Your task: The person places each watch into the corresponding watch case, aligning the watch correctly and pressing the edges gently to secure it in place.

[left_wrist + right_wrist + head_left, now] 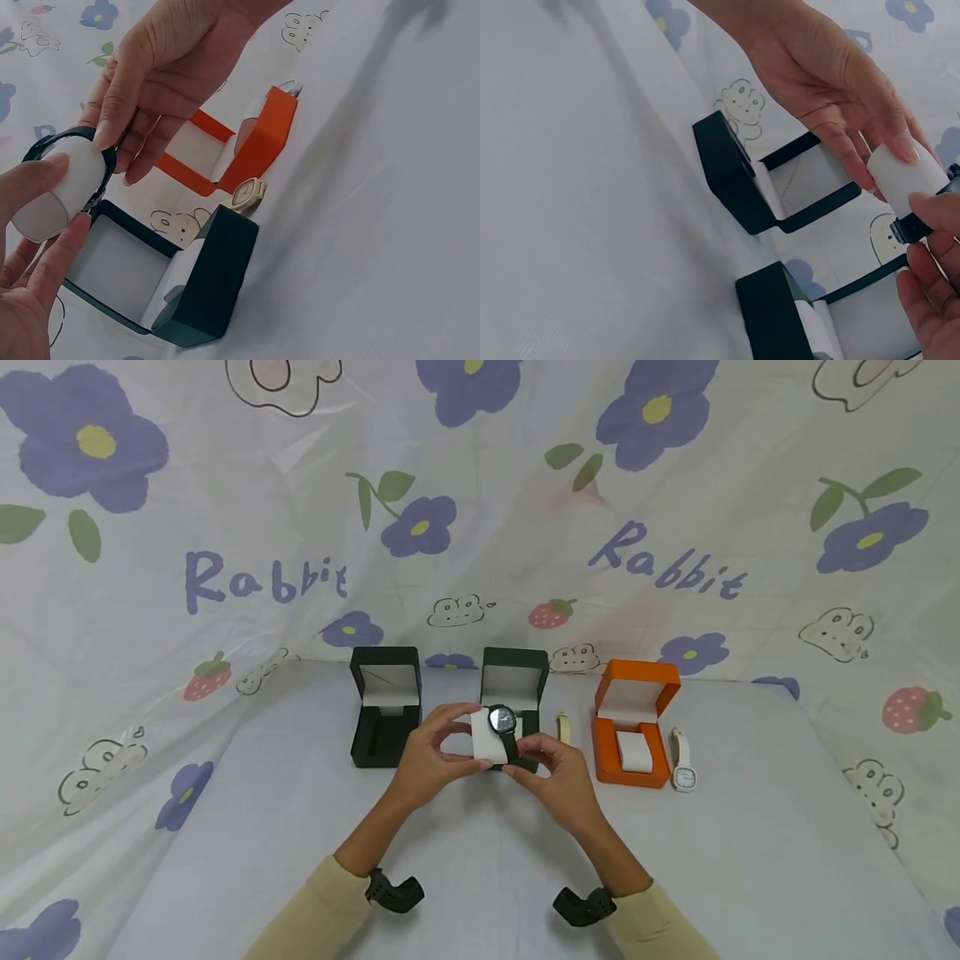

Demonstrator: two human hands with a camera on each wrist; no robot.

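My left hand (431, 756) holds a white watch cushion (485, 742) between thumb and fingers, raised in front of the open green box (531, 727). Around the right end of the cushion sits a black wristwatch (502, 721) with a dark round face. With thumb and fingers, my right hand (558, 777) pinches the watch's black strap (109, 159). The left wrist view has the cushion's rounded end (41, 217) facing the camera, the left thumb pressed on its side. Part of the green box is hidden behind the hands.
An open black box (386, 727) stands left of the green one. On the right is an open orange box (633, 768) holding a white cushion (634, 752). A gold watch (564, 727) lies between green and orange boxes; a white-strapped watch (682, 768) lies right of the orange box.
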